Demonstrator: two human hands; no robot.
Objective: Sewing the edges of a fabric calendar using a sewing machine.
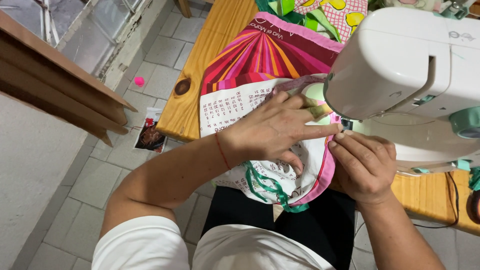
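1. I sat at a wooden table (220, 45) with a white sewing machine (400, 65) on it, looking down over my own arms.
2. My left hand (275, 127) lay flat, fingers spread, pressing on a printed cloth (260, 55) with pink, orange and red rays, a white panel of small figures and a pink border.
3. My right hand (362, 165) was pinched, thumb against fingertips, on the edge of that cloth just in front of the machine; I could not tell how much fabric sat inside the pinch.
4. The cloth ran from the table edge near my lap, under both hands and beneath the machine's head; the needle itself was hidden from view.
5. By my judgement the sewing was partway done: the pink border looked attached along the near curve, while loose green ribbon (265, 187) hung free below my left hand.
6. No box, basket or other container was visible; more patterned fabric (332, 15) was piled at the table's far end.
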